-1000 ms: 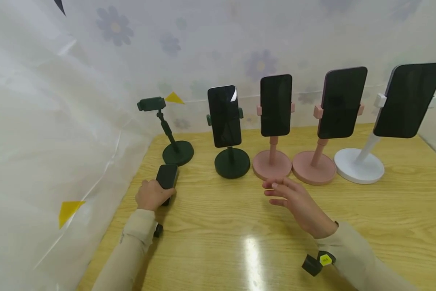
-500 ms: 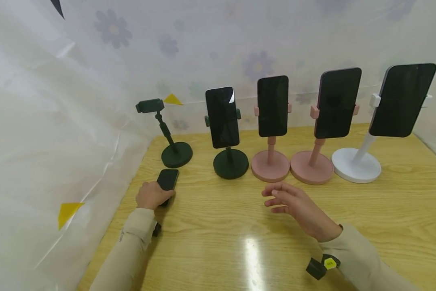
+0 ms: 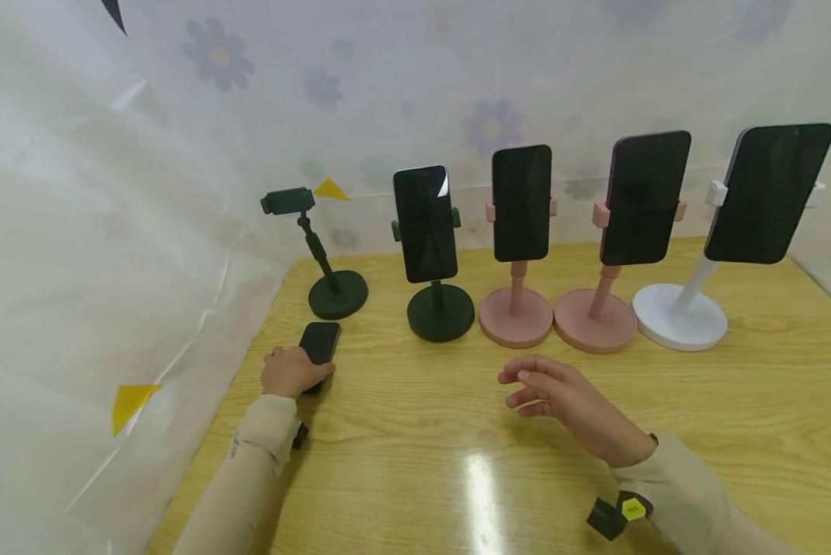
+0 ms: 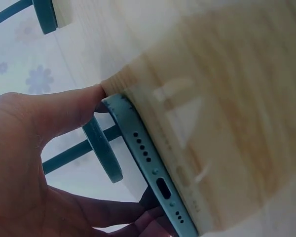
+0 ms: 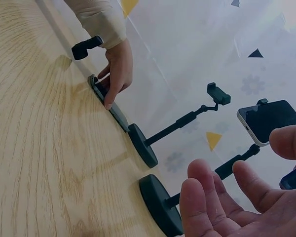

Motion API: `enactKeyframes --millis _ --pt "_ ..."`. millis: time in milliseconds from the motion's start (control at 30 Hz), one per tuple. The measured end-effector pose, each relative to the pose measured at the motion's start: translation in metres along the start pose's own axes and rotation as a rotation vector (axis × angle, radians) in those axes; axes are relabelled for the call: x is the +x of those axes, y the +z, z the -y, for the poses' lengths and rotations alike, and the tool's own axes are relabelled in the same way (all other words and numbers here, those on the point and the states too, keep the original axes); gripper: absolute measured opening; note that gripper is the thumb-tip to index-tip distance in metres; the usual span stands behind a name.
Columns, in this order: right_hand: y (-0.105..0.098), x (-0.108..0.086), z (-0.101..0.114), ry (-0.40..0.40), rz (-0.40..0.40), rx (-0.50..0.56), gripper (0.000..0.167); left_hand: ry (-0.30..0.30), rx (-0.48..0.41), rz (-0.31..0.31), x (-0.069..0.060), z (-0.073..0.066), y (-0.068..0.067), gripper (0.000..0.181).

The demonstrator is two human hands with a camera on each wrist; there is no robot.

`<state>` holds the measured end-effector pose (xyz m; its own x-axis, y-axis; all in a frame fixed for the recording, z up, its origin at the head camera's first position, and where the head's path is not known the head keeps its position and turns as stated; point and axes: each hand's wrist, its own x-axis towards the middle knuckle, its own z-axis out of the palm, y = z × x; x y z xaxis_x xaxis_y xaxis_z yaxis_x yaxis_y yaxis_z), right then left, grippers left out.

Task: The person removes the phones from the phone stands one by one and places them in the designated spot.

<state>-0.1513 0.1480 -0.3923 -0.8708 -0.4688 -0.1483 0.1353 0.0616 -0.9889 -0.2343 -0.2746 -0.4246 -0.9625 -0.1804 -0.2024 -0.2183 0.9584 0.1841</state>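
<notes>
Left hand [image 3: 291, 371] pinching its long edges between thumb and fingers, I hold a dark phone [image 3: 320, 341] on the wooden table [image 3: 388, 439], its port end toward my wrist. Just beyond that hand and the phone stands a dark green stand [image 3: 316, 245]. Farther to the hand's right rises a second dark green stand [image 3: 440, 312], gripping a black-screened phone [image 3: 425, 223]; past it, two pink stands [image 3: 516, 317] and a white stand [image 3: 679, 317] each carry another. Well apart from my left, my right hand [image 3: 571, 408] hangs over the wood, unloaded, fingers loosely bent, nearest the pink pair.
</notes>
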Motion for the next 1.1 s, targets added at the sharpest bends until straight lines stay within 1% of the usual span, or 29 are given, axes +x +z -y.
enactKeyframes --millis 233,533,633,733,800,833,900,1000,1067,1100 --pt "-0.002 -0.003 -0.003 0.001 0.007 0.006 0.041 0.005 -0.04 0.022 0.002 0.001 0.001 0.052" --pt "-0.002 -0.007 -0.005 -0.024 0.002 0.006 0.04 0.026 -0.03 0.028 0.005 0.001 0.0 0.053" --pt "-0.002 -0.008 -0.005 -0.034 0.009 0.007 0.039 0.034 -0.002 0.019 0.006 -0.001 0.0 0.06" --pt "-0.002 -0.009 -0.004 -0.037 0.015 0.008 0.039 0.036 0.029 -0.034 0.003 -0.002 0.001 0.075" --pt "-0.003 -0.01 -0.003 -0.037 0.011 0.008 0.039 0.048 0.055 -0.098 -0.002 -0.004 0.001 0.084" --pt "-0.003 -0.01 -0.002 -0.036 0.002 0.004 0.038 0.06 0.055 -0.14 -0.004 -0.006 0.001 0.086" --pt "-0.004 -0.012 0.0 -0.038 -0.024 -0.008 0.039 0.11 0.047 -0.232 -0.01 -0.012 -0.001 0.082" --pt "-0.004 -0.016 0.004 -0.056 -0.087 -0.029 0.04 0.218 -0.032 -0.365 -0.018 -0.029 -0.006 0.072" --pt "-0.004 -0.018 0.007 -0.073 -0.126 -0.043 0.039 0.303 -0.109 -0.417 -0.023 -0.041 -0.009 0.062" --pt "-0.004 -0.019 0.009 -0.092 -0.14 -0.053 0.037 0.339 -0.149 -0.426 -0.025 -0.048 -0.011 0.058"
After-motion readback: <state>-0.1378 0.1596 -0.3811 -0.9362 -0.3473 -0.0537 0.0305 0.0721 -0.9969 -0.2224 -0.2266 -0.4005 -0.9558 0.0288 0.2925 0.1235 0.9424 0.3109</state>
